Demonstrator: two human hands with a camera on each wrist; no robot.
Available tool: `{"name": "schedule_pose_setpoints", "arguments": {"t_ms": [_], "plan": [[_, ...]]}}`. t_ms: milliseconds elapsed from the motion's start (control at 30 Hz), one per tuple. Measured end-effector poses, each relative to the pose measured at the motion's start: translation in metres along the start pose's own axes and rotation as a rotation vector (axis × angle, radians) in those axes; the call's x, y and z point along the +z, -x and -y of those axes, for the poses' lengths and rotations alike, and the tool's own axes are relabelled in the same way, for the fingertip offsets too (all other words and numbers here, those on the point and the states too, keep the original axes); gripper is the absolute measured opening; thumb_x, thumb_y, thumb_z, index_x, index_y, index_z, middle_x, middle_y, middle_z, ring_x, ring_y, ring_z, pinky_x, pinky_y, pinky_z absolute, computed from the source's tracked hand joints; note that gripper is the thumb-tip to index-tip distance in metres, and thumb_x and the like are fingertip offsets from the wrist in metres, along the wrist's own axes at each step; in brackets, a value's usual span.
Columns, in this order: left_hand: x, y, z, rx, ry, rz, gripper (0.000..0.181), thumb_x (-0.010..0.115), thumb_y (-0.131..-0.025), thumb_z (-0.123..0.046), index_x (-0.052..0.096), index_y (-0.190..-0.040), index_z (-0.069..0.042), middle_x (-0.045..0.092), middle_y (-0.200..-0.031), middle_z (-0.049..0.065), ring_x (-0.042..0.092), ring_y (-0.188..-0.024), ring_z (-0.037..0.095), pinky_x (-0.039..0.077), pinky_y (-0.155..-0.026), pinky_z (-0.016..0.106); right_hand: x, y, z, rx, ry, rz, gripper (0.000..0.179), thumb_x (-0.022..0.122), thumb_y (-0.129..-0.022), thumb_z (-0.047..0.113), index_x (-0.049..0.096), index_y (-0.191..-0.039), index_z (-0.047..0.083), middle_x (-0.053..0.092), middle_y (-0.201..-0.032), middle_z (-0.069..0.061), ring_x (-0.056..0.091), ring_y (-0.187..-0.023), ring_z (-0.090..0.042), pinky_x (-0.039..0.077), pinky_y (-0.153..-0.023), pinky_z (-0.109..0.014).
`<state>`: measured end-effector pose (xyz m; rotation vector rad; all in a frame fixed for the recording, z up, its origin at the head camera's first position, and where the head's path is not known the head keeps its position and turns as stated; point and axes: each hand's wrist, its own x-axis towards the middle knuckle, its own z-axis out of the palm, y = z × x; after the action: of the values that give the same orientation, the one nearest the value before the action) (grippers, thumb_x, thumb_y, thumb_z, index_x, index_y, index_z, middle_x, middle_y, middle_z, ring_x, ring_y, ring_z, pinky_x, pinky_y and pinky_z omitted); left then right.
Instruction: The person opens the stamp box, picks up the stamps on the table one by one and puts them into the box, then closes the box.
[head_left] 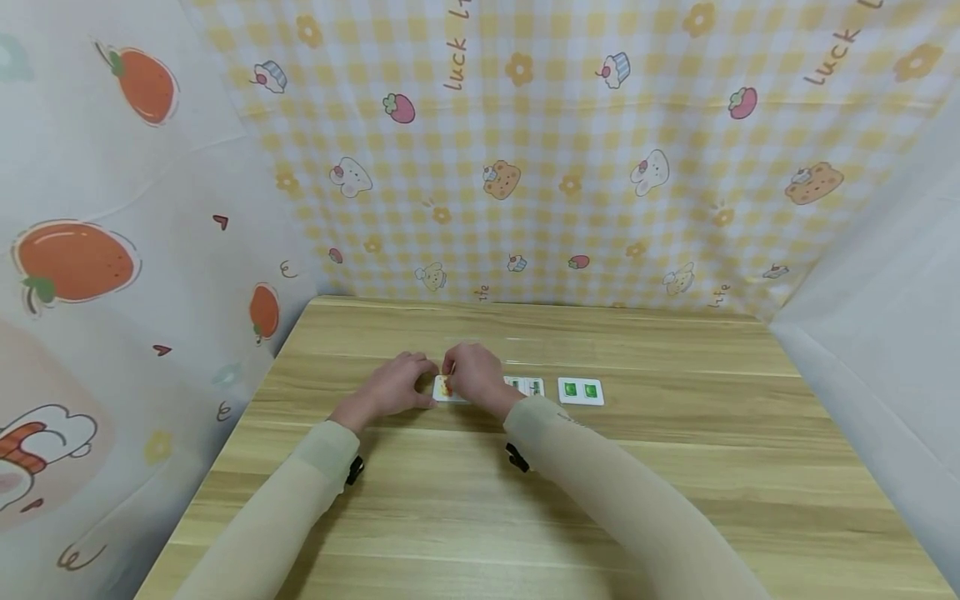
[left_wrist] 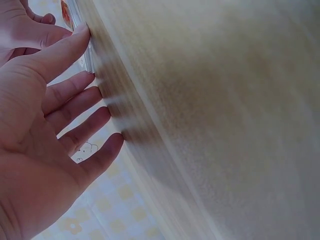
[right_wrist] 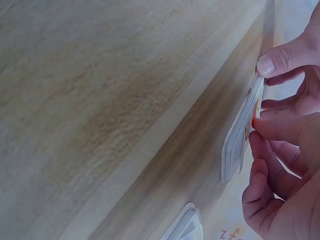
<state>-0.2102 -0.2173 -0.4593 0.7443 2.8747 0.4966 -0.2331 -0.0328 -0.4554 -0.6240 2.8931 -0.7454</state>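
A white card stack point(head_left: 440, 388) with an orange-red picture lies on the table between the two hands. My left hand point(head_left: 393, 385) rests at its left end, thumb and index fingertips at the two corners, the other fingers stretched out behind. In the left wrist view those fingers point(left_wrist: 102, 157) are straight, their tips at the wood. Bent over the stack's middle, my right hand point(head_left: 477, 373) pinches at the top card with thumb and index; its other fingers curl inward. The right wrist view shows the stack's layered edge point(right_wrist: 235, 142) beneath the fingertips; the pinched part is mostly hidden.
To the right lie a partly covered card point(head_left: 536, 386) with green pictures and another white card point(head_left: 581, 392) with two green pictures. Faint clear outlines show behind them. A yellow checked curtain point(head_left: 525, 233) hangs at the table's back edge, with white cloth at both sides.
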Motion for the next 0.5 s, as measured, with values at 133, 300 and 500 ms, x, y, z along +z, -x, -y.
{"name": "schedule_pose_setpoints", "arguments": {"t_ms": [133, 300, 500], "plan": [[0.0007, -0.0003, 0.0011, 0.003, 0.006, -0.002, 0.056, 0.084, -0.083, -0.035, 0.066, -0.128, -0.008, 0.061, -0.116, 0.003, 0.053, -0.113, 0.026, 0.046, -0.095, 0.048, 0.0000, 0.0007, 0.0009, -0.012, 0.030, -0.004, 0.010, 0.077, -0.083, 0.007, 0.075, -0.086, 0.016, 0.066, -0.079, 0.008, 0.059, -0.066, -0.010, 0.048, -0.055, -0.025], [0.0018, -0.0006, 0.0029, 0.004, -0.006, -0.002, 0.056, 0.084, -0.083, -0.036, 0.066, -0.128, -0.009, 0.060, -0.117, 0.003, 0.053, -0.113, 0.027, 0.045, -0.096, 0.048, -0.0003, 0.0011, 0.0009, -0.014, 0.038, -0.003, 0.008, 0.077, -0.085, 0.009, 0.074, -0.086, 0.017, 0.065, -0.079, 0.009, 0.058, -0.066, -0.009, 0.048, -0.054, -0.025], [0.0007, 0.0002, 0.0025, -0.010, 0.006, 0.006, 0.054, 0.083, -0.084, -0.036, 0.066, -0.128, -0.010, 0.060, -0.117, 0.002, 0.053, -0.114, 0.027, 0.045, -0.096, 0.048, -0.0059, -0.0019, 0.0000, -0.035, 0.044, -0.027, 0.009, 0.074, -0.088, 0.009, 0.074, -0.084, 0.017, 0.066, -0.078, 0.009, 0.059, -0.067, -0.009, 0.048, -0.054, -0.025]]}}
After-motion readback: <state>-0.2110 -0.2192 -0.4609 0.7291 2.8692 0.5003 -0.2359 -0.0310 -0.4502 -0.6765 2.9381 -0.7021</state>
